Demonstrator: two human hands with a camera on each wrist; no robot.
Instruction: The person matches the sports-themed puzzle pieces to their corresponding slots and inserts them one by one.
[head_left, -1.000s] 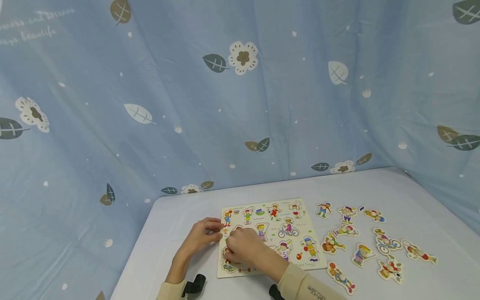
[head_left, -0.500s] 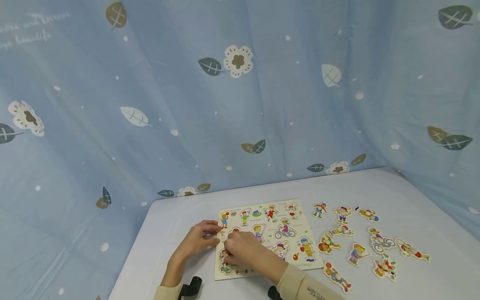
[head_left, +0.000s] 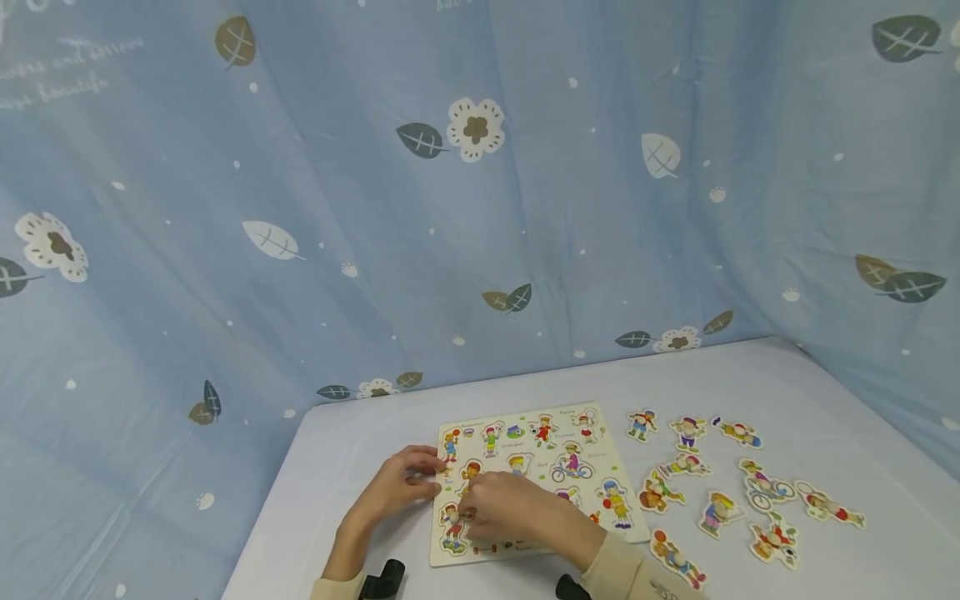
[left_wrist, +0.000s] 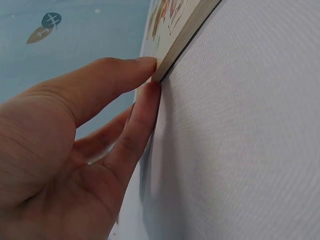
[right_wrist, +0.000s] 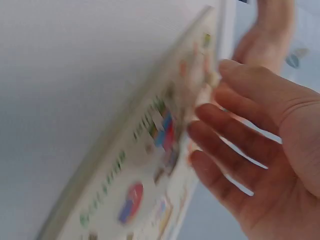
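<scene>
A cream wooden puzzle board [head_left: 607,442] with printed sports figures and words lies flat on the white table. My left hand [head_left: 402,479] is at its left side; in the left wrist view the thumb and a finger of this hand [left_wrist: 80,120] touch the board's edge near a corner. Over the lower middle of the board is my right hand [head_left: 510,507], covering some figures. The right wrist view, partly blurred, shows its fingers [right_wrist: 225,155] loosely spread, with nothing held between them. A skater figure [head_left: 452,529] shows at the board's lower left, just left of the right hand.
Several loose cutout figure pieces lie right of the board, among them a bicycle rider [head_left: 761,485], a basketball player [head_left: 677,560] and a tennis player [head_left: 828,504]. A blue patterned curtain [head_left: 337,167] hangs behind the table [head_left: 360,425].
My right hand has shifted right from the board's lower left corner, uncovering the skater figure. The left hand stays at the board's left edge. The head view has tilted slightly.
</scene>
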